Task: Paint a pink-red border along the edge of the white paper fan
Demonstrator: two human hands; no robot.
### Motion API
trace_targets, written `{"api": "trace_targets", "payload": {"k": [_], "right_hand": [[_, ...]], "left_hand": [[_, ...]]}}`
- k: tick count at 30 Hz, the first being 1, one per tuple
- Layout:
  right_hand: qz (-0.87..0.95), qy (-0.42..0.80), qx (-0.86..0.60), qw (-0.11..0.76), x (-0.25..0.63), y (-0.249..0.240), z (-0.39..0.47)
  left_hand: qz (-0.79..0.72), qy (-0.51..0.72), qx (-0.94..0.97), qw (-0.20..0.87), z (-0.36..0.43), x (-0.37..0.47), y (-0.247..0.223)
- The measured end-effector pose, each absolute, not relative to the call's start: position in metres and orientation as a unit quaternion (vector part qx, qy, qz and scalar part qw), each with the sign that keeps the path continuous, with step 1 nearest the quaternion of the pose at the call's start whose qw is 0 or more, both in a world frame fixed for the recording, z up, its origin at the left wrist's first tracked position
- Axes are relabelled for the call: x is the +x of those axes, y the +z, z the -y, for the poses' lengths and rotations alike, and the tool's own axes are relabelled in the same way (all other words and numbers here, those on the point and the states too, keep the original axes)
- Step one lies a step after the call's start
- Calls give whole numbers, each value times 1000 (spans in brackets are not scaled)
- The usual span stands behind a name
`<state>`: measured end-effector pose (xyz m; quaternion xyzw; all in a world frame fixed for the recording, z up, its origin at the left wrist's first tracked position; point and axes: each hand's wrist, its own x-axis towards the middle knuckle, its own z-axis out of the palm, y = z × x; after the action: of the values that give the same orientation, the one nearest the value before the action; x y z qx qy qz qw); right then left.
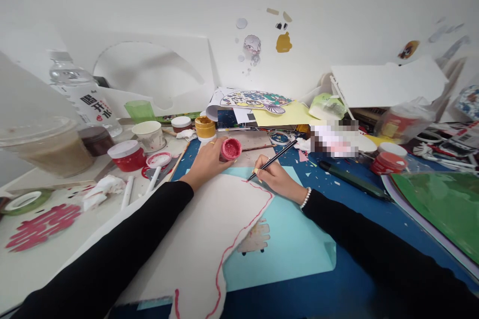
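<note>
My right hand [272, 175] pinches a thin black paintbrush [275, 157], its tip touching the top edge of a large white cut-out sheet [194, 219]. A red painted line [232, 244] follows the sheet's right edge, and a short red stroke shows at its lower left. My left hand [209, 162] is wrapped round a small paint jar [231, 149], tilted so its red inside faces me, just above the sheet's top edge. Beneath the white sheet lies a light blue sheet [288, 239], with a beige cut-out partly covered.
Left stand a water bottle [93, 99], a plastic cup [52, 149], a red paint jar [126, 155] and a paper cup [148, 134]. An ochre jar [205, 128] is behind my left hand. To the right lie a dark green cutter [354, 180] and green sheets [441, 204].
</note>
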<state>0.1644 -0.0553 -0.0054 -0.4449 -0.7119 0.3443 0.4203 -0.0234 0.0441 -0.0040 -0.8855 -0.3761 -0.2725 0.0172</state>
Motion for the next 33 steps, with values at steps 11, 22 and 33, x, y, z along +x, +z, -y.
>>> {"api": "trace_targets", "payload": {"k": [11,22,33], "right_hand": [[705,341,-438,443,166,-7,53],[702,327,-439,456,165,-6,53],[709,324,-440,445,166,-7,53]], "left_hand": [[378,-272,-885,12,-44,-24,-3],[371,-276,-887,3,-45,-25,-4],[376,-271,-886,18,-44,-24,-3]]}}
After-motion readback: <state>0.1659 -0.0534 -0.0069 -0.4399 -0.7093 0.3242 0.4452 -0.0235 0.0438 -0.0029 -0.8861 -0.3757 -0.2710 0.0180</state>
